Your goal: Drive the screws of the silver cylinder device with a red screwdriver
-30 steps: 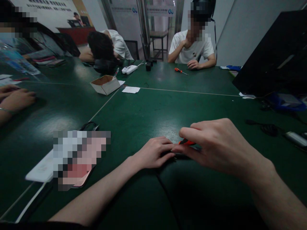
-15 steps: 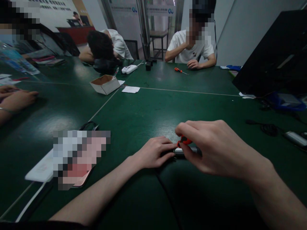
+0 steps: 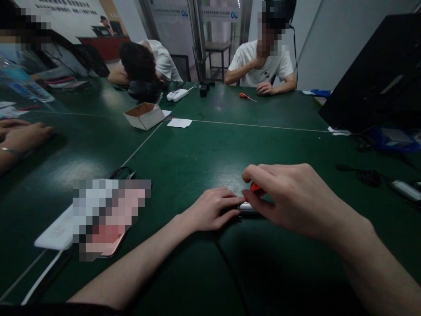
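Silver device (image 3: 246,207) on near part of green table (image 3: 210,153), left end clamped in left hand (image 3: 212,210). Orange-black handle (image 3: 257,189) closed in right hand (image 3: 292,199), just shifted slightly right; device's right end now hidden, contact there unclear.

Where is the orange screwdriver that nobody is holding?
In the head view, the screwdriver lies on the far side of the green table, right of centre, just left of the seated person's resting hand.
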Demonstrator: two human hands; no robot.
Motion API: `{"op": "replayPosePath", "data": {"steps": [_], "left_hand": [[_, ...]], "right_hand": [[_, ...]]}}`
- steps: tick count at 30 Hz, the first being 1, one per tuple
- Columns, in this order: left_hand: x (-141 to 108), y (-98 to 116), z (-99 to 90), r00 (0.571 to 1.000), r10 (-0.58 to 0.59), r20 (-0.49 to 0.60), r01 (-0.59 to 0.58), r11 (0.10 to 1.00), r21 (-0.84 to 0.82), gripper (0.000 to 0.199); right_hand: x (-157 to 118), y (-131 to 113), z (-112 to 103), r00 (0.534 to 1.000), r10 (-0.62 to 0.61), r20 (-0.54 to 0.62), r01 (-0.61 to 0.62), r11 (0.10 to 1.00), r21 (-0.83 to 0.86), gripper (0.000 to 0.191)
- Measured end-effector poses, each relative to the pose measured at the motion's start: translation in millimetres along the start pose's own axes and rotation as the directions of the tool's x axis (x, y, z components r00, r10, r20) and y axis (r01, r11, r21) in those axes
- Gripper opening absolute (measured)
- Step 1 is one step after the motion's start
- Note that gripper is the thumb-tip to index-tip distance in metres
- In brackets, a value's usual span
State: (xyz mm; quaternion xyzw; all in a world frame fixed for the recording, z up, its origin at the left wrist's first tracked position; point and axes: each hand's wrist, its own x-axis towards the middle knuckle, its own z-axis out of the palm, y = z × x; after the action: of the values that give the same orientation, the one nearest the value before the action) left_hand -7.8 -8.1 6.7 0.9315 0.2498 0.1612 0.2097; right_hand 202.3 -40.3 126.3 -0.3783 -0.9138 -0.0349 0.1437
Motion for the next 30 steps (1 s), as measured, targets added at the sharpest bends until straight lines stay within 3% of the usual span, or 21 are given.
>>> {"op": "replayPosePath", "data": {"steps": [7, 16, 20, 26, 30], "left_hand": [[0.3, 1.1, -0.5, 1.000, -0.003, 0.006, 0.003, 1.000, -0.018, 0.025], [0.0, 0.7, -0.8, 1.000, -0.010, 0.012, 0.010, 1.000, -0.011, 0.025], [0.0, 1.2, -1.1, 1.000, -0.007, 0.010, 0.007, 1.000, -0.005, 0.026], [0.2, 1.4, -1.0, 1.000, -0.013, 0.021, 0.013, 1.000, -0.001, 0.025], [0.6, 1.5, -1.5, 0.999, -0.014, 0.028, 0.014, 1.000, 0.002, 0.025]], "right_hand": [[0.4, -0.2, -1.0, 1.000, -0.012, 0.023, 0.011, 0.998, 0.055, 0.012], [-0.3, 0.8, -2.1, 0.999, 0.015, 0.028, -0.014, 0.998, -0.062, 0.012], [0.0, -0.2, -0.6, 1.000, 0.003, 0.028, -0.002, 1.000, -0.017, 0.004], [-0.5, 2.5, -2.5, 0.999, -0.010, 0.035, 0.007, 0.997, 0.075, 0.020], [-0.8, 3.2, -3.1, 0.999, -0.007, 0.032, 0.005, 0.998, 0.058, 0.020]]}}
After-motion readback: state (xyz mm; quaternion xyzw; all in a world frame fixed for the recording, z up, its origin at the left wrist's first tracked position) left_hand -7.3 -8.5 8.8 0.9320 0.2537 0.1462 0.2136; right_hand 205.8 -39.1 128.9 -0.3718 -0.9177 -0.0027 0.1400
